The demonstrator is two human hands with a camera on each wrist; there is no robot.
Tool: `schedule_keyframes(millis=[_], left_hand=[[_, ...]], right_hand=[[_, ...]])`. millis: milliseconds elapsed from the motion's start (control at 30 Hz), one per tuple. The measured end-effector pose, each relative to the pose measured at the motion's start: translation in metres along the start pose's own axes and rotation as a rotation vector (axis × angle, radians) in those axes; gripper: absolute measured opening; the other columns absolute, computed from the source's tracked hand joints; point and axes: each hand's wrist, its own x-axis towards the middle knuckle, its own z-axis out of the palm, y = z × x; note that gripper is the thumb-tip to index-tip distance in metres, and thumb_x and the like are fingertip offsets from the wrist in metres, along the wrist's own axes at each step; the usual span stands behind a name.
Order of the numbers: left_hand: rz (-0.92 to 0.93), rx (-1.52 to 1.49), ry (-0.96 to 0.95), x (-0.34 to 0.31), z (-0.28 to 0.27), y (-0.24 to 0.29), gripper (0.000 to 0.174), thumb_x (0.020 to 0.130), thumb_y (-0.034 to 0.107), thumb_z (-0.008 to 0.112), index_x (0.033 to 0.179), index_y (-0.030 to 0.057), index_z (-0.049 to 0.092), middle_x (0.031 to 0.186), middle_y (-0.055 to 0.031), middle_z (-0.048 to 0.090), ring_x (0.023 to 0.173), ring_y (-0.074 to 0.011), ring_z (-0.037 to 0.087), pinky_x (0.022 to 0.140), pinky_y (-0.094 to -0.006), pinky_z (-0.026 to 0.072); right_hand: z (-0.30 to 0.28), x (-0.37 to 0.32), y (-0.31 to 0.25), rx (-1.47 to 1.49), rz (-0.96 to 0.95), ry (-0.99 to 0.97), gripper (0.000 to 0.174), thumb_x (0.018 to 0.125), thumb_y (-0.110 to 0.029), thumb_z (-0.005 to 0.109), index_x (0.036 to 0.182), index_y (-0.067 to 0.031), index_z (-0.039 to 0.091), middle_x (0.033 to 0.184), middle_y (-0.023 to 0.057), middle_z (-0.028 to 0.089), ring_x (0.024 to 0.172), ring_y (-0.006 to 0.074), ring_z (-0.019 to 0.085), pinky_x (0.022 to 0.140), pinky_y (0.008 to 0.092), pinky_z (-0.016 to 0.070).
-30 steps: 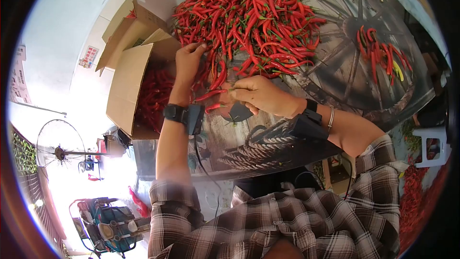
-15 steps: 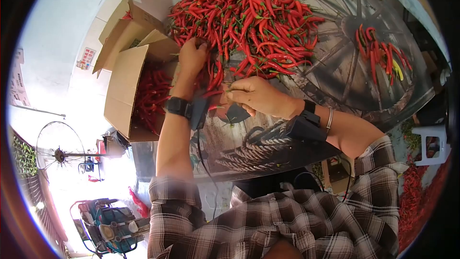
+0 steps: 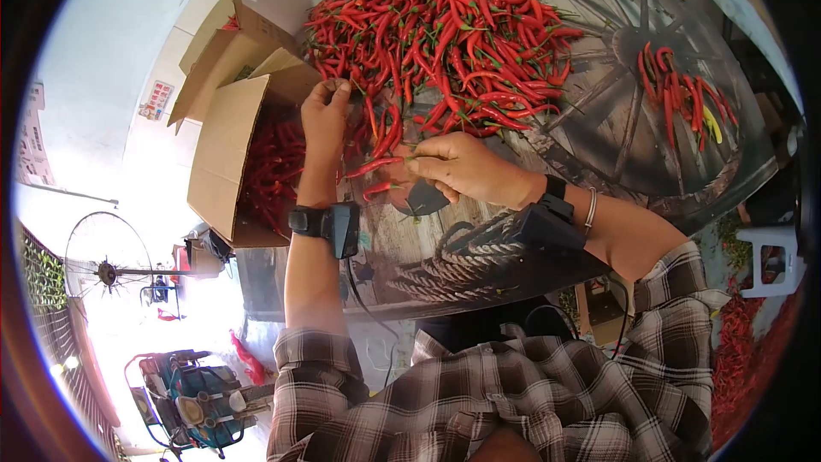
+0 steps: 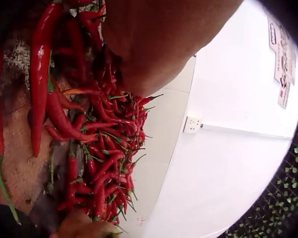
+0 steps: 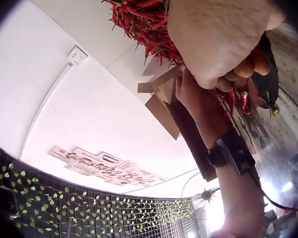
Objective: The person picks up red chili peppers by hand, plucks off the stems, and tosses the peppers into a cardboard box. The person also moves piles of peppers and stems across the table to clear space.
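My left hand (image 3: 324, 120) hovers at the left edge of a big pile of red chilli peppers (image 3: 453, 34), its thumb and index finger bent toward each other, with no pepper showing between them. My right hand (image 3: 469, 169) is low over the table, fingers curled and thumb against the index finger, a small greenish bit at the tips. Whether either hand grips anything, I cannot tell. Just left of the right fingertips lies a single chilli pepper (image 3: 374, 167), with another chilli pepper (image 3: 379, 191) below it. A cardboard box (image 3: 224, 162) holding more chillies stands left of the left wrist.
A small group of red chillies (image 3: 670, 98) with a yellow chilli (image 3: 711, 127) lies apart on the right of the printed table cover (image 3: 590, 111). A white stool (image 3: 770, 261) stands on the floor at right. A cable hangs from the left wrist camera (image 3: 345, 231).
My left hand reached into the pile's left edge half a second ago and has since drawn back left toward the box. My right hand has stayed in nearly the same place.
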Motion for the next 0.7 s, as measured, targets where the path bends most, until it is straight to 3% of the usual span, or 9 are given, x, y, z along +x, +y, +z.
schedule_keyframes(millis=[133,200,233,300,333,467,567,633,700], left_hand=[[0.055,0.069,-0.008,-0.002,-0.003,0.007,0.009,0.085,0.008,0.062,0.091,0.0013,0.064,0.075,0.0032,0.059,0.061,-0.0086,0.050,0.059,-0.0241,0.0421],[0.268,0.261,-0.084,0.001,-0.004,0.000,0.011,0.085,0.009,0.062,0.091,0.0003,0.063,0.076,0.0003,0.062,0.061,-0.0105,0.055,0.059,-0.0258,0.0448],[0.270,0.261,-0.084,0.000,-0.003,-0.004,0.011,0.085,0.009,0.062,0.091,0.0003,0.063,0.076,0.0003,0.062,0.061,-0.0105,0.055,0.059,-0.0258,0.0448],[0.054,0.430,-0.069,-0.005,0.006,-0.009,0.013,0.083,0.009,0.064,0.091,-0.0001,0.064,0.079,-0.0057,0.066,0.069,-0.0121,0.061,0.065,-0.0269,0.0465],[0.056,0.527,-0.033,-0.005,0.008,-0.008,0.015,0.080,0.011,0.066,0.091,0.0006,0.064,0.081,-0.0104,0.067,0.074,-0.0155,0.064,0.068,-0.0289,0.0473],[0.227,0.608,-0.008,-0.007,0.012,-0.009,0.015,0.081,0.011,0.067,0.092,-0.0001,0.065,0.076,-0.0060,0.067,0.071,-0.0109,0.061,0.066,-0.0265,0.0471],[0.246,0.650,-0.026,-0.011,0.015,-0.003,0.019,0.080,0.014,0.067,0.093,0.0004,0.066,0.084,-0.0113,0.069,0.077,-0.0204,0.066,0.072,-0.0308,0.0488],[0.295,0.791,0.032,-0.009,0.014,-0.009,0.020,0.080,0.016,0.065,0.094,0.0008,0.066,0.088,-0.0161,0.067,0.083,-0.0306,0.064,0.074,-0.0369,0.0482],[0.340,0.823,0.014,-0.006,0.007,-0.015,0.020,0.080,0.016,0.065,0.093,0.0006,0.065,0.088,-0.0173,0.066,0.084,-0.0328,0.064,0.074,-0.0382,0.0479]], right_hand=[[0.001,-0.001,-0.003,0.000,0.018,0.007,0.022,0.096,-0.020,0.051,0.092,-0.0002,0.061,0.056,-0.0028,0.047,0.044,0.0037,0.043,0.044,0.0216,0.0348],[0.002,-0.001,-0.004,0.007,0.021,0.007,0.022,0.096,-0.019,0.051,0.092,0.0000,0.060,0.056,-0.0027,0.047,0.044,0.0037,0.044,0.044,0.0216,0.0350],[0.002,-0.001,-0.005,0.013,0.024,0.007,0.022,0.096,-0.019,0.051,0.092,0.0003,0.060,0.056,-0.0027,0.047,0.044,0.0037,0.044,0.044,0.0216,0.0351],[0.001,-0.001,-0.003,0.014,-0.004,0.002,0.021,0.096,-0.019,0.051,0.092,0.0005,0.060,0.056,-0.0027,0.047,0.044,0.0037,0.044,0.044,0.0216,0.0352],[0.001,0.000,-0.002,0.017,-0.026,-0.010,0.021,0.096,-0.018,0.051,0.092,0.0006,0.060,0.056,-0.0027,0.047,0.044,0.0037,0.044,0.044,0.0215,0.0354],[0.000,0.000,-0.001,-0.012,-0.010,-0.003,0.021,0.096,-0.017,0.050,0.091,0.0005,0.059,0.057,-0.0024,0.048,0.044,0.0038,0.044,0.044,0.0216,0.0353],[-0.001,-0.001,-0.003,-0.024,-0.025,-0.023,0.020,0.096,-0.017,0.050,0.090,0.0003,0.059,0.057,-0.0023,0.048,0.044,0.0039,0.045,0.044,0.0216,0.0355],[-0.002,0.000,0.001,-0.041,-0.060,-0.038,0.021,0.093,-0.017,0.050,0.097,0.0015,0.061,0.063,0.0017,0.056,0.044,0.0065,0.048,0.042,0.0241,0.0377],[-0.001,0.004,0.005,-0.053,-0.063,-0.032,0.022,0.093,-0.018,0.051,0.095,0.0013,0.062,0.062,0.0019,0.056,0.045,0.0069,0.049,0.042,0.0248,0.0385]])
